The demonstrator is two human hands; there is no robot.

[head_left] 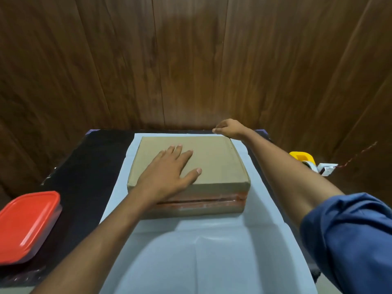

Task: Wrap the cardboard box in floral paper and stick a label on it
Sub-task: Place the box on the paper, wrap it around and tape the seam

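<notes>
A flat brown cardboard box (214, 158) with reddish tape along its near side lies on a sheet of wrapping paper (212, 251) that shows its plain white back. My left hand (169, 172) rests flat on the box top, fingers spread. My right hand (228, 128) reaches past the box's far right corner and pinches the far edge of the paper. No floral print and no label are visible.
The table is covered by a black cloth (84, 162). A container with a red lid (27, 223) sits at the left front. A yellow tape dispenser (302, 159) stands at the right edge. A wooden wall (191, 60) rises right behind the table.
</notes>
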